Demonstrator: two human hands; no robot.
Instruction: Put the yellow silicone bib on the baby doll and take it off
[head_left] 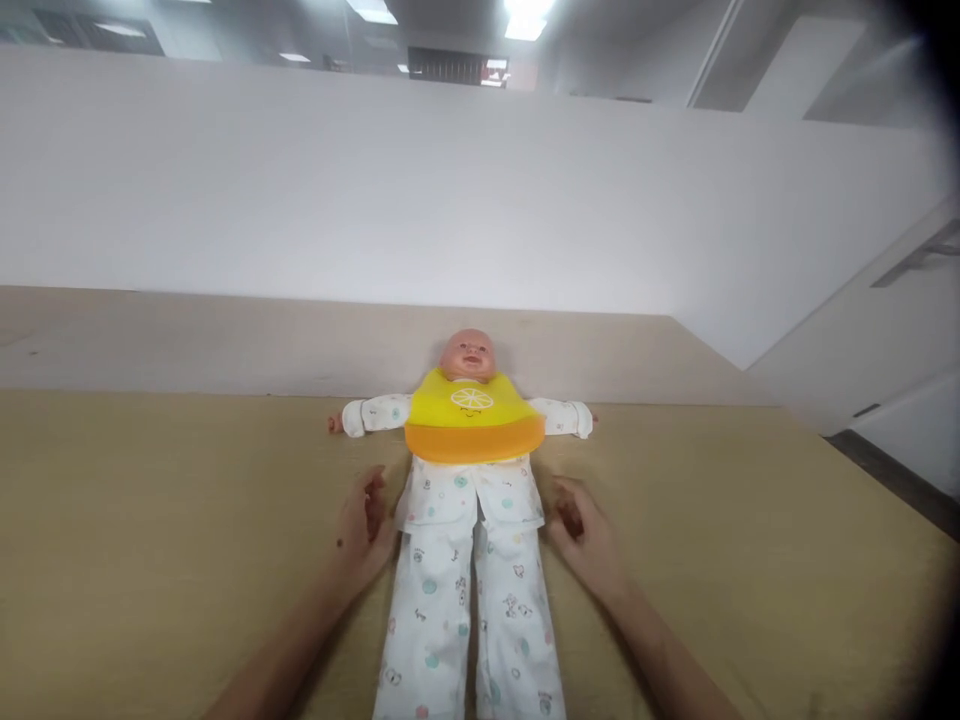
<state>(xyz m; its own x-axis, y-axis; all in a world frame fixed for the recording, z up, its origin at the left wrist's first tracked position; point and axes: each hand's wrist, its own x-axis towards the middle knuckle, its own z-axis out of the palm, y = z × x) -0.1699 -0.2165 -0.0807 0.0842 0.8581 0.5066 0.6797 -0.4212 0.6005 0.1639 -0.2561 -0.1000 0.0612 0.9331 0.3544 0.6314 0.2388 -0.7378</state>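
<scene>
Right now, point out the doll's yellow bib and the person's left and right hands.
Doll's yellow bib [472, 400]: head view, on the citrus-slice print.
Left hand [365, 532]: head view, on the middle of the hand.
Right hand [583, 535]: head view, on the middle of the hand.

A: Baby doll?
B: Flat on its back, arms spread, legs straight.
A: Bib?
B: Yellow, orange catch pocket, citrus-slice print, across the chest.
A: Pajamas?
B: White, tiny pastel print.

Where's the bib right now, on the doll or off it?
On. The bib lies spread across the doll's chest, just under its chin.
</scene>
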